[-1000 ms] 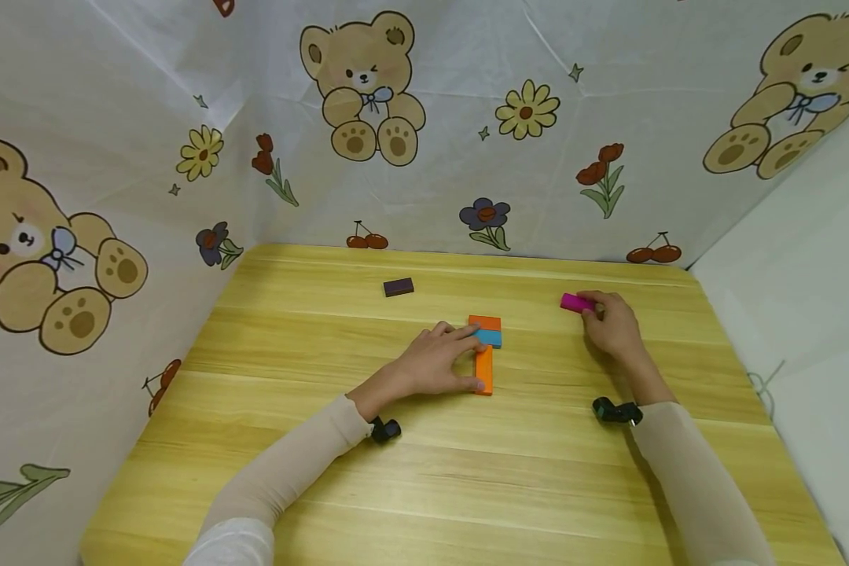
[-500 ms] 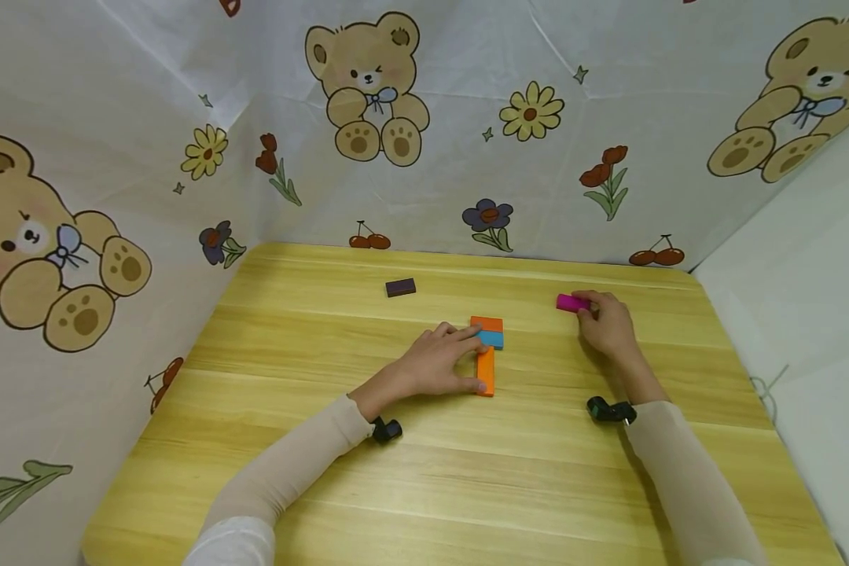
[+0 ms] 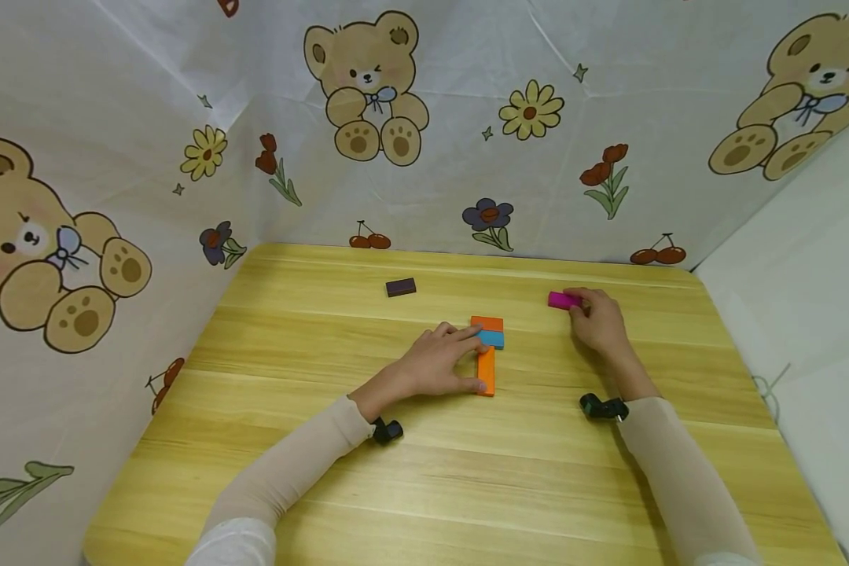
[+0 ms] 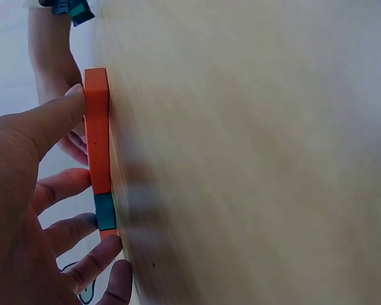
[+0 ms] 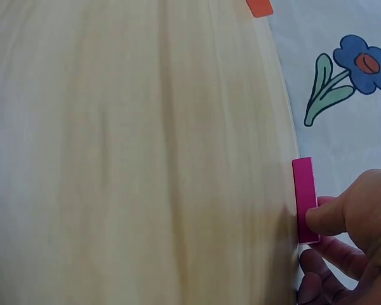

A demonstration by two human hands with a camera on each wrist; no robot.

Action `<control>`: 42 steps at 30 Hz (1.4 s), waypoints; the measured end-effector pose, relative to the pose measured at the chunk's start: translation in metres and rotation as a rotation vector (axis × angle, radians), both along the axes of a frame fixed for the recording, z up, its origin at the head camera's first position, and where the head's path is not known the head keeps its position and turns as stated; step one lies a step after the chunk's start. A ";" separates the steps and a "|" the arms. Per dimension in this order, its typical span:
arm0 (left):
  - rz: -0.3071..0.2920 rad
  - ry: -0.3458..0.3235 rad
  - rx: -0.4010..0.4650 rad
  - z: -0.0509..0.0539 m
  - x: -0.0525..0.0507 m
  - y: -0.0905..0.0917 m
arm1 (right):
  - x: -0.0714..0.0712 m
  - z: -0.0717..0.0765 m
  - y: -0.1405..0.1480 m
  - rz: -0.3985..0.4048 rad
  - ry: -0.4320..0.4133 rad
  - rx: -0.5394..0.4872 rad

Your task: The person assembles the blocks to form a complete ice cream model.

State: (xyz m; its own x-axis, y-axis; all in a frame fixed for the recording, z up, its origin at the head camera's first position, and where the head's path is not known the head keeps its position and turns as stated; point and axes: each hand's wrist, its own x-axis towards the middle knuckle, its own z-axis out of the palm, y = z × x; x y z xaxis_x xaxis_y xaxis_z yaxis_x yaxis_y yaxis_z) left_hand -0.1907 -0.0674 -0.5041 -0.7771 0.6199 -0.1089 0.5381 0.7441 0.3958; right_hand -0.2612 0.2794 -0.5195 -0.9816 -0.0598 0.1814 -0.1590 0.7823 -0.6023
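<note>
In the head view my left hand (image 3: 439,363) has its thumb and a finger on the ends of an orange block (image 3: 486,371), other fingers touching a blue block (image 3: 491,339) and a red-orange block (image 3: 487,323) joined beyond it. The left wrist view shows the thumb at one end of the orange block (image 4: 97,136), with the blue block (image 4: 105,211) beside the fingers. Up and to the right, my right hand (image 3: 601,324) pinches a magenta block (image 3: 563,300) by its right end. Thumb and fingers hold that magenta block (image 5: 305,197) in the right wrist view.
A dark brown block (image 3: 400,288) lies toward the back of the wooden table (image 3: 467,487), left of the joined blocks. Behind the table hangs a white cloth (image 3: 453,47) printed with bears and flowers. A white wall (image 3: 806,259) stands at the right.
My right hand has moved a little to the left with the magenta block in its fingers. The left hand and the blocks under it have kept their place.
</note>
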 end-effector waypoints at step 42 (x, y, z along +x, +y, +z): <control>-0.007 0.001 0.000 0.000 0.000 -0.001 | -0.014 -0.006 -0.056 0.080 0.017 -0.040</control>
